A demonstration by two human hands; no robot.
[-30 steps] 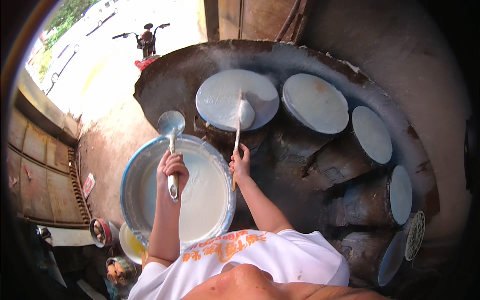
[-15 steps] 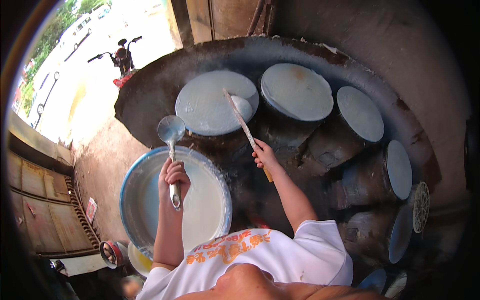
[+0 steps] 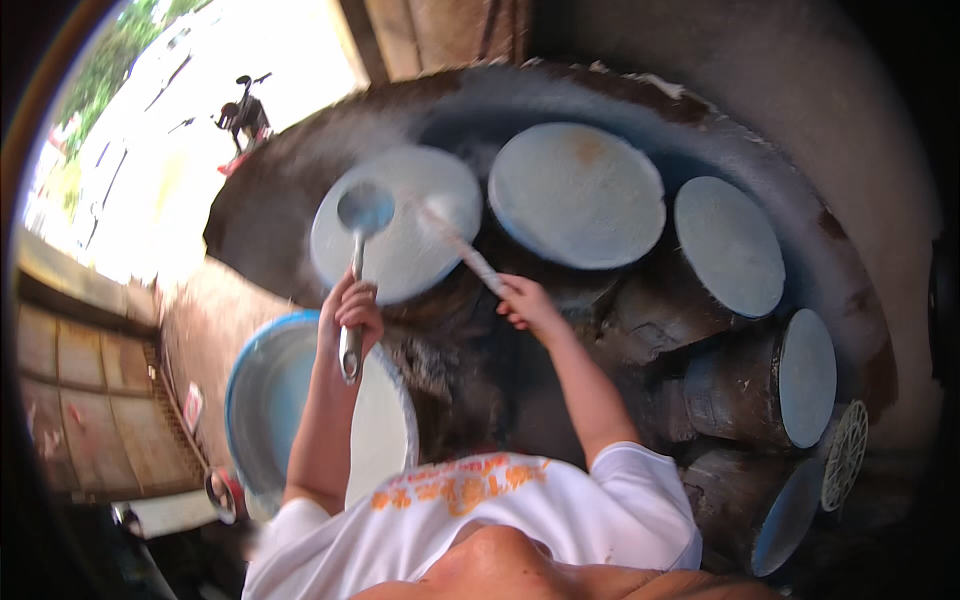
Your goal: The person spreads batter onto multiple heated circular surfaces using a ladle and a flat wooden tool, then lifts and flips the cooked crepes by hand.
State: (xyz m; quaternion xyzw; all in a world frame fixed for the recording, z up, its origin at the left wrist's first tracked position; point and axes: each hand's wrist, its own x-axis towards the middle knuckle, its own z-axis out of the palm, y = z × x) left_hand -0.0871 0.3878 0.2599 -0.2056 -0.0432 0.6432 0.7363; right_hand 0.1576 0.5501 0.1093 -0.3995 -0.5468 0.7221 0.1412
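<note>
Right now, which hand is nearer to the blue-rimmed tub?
Left: the left hand shows at the far rim of the tub; the right hand is off to its right, clear of it.

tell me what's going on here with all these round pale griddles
A person in a white short-sleeved T-shirt is working at the leftmost round pale griddle. The left hand holds a long-handled metal ladle up in front of it; the right hand grips a long thin pale stick, its far end over the griddle, too blurred to tell if it touches. More pale griddles curve off rightward. A wide blue-rimmed basin of whitish liquid stands at the left.
</note>
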